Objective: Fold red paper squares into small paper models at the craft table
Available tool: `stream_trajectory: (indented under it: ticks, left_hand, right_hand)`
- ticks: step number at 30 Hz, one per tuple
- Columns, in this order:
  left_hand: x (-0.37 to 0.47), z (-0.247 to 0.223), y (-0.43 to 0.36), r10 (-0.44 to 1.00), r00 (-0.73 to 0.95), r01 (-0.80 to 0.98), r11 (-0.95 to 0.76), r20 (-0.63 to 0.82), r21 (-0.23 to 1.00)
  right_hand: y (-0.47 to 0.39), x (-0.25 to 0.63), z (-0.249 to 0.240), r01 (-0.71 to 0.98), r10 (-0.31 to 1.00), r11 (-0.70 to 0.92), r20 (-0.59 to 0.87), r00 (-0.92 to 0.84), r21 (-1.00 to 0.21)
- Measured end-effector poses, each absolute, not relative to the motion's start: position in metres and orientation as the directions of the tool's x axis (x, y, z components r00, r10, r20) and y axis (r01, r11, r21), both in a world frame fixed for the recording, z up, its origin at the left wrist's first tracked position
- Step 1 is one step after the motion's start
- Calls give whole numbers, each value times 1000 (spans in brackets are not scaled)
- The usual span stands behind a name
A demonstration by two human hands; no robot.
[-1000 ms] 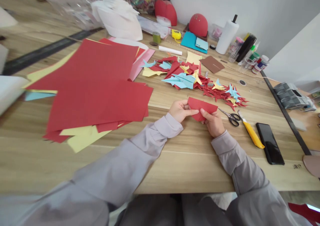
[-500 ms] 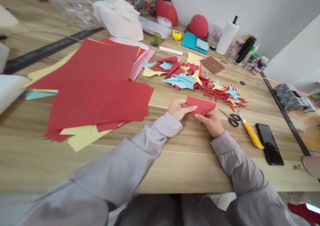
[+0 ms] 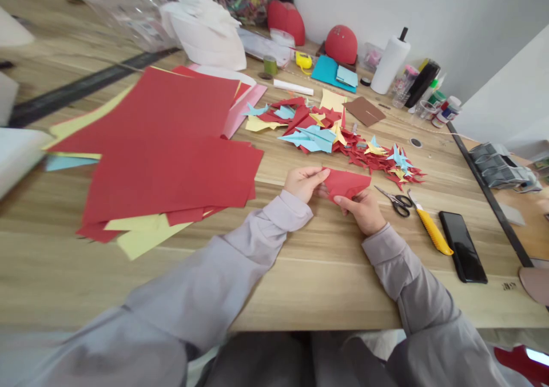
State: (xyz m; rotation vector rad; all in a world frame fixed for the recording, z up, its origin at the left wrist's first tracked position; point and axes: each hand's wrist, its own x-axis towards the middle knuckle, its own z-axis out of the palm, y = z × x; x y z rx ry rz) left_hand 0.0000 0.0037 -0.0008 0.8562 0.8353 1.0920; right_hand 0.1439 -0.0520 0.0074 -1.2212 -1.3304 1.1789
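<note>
A small folded piece of red paper (image 3: 346, 182) is held between my two hands, just above the table. My left hand (image 3: 303, 183) pinches its upper left corner, thumb on top and fingers behind. My right hand (image 3: 364, 208) grips the lower right edge, with the thumb over the front. Beyond the hands lies a heap of folded paper pieces in red, yellow and blue, among them a blue paper plane (image 3: 311, 139). Black-handled scissors (image 3: 400, 205) rest close to my right hand, beside a yellow utility knife (image 3: 433, 231).
Large red paper sheets (image 3: 171, 147) are stacked at the left, over yellow ones. A black phone (image 3: 463, 247) lies at the right. Toward the wall stand a tape measure (image 3: 303, 60), a white roll (image 3: 390, 64), a red dome (image 3: 341, 44) and several small bottles.
My left thumb has slid up and left along the red paper to its upper corner. My right hand keeps its hold almost unmoved.
</note>
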Motion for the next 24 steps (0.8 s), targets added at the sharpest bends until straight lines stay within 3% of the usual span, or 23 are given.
stream_trajectory:
  ticks: [9,14,18,24]
  left_hand:
    - [1,6,0,941,310,-471,276,-135,838]
    - [4,1,-4,919,393,-347,148,0,926]
    - [1,-4,0,918,397,-288,113,11,951]
    - [3,-3,-2,912,410,-318,145,-2,937]
  right_hand:
    - [-50,145,1,37,996,92,92,-5,-995]
    - [-48,146,-8,-77,997,73,70,37,-994]
    - [-47,146,-11,-164,997,11,-2,78,-986]
    - [-49,145,-7,-179,989,95,72,131,-979]
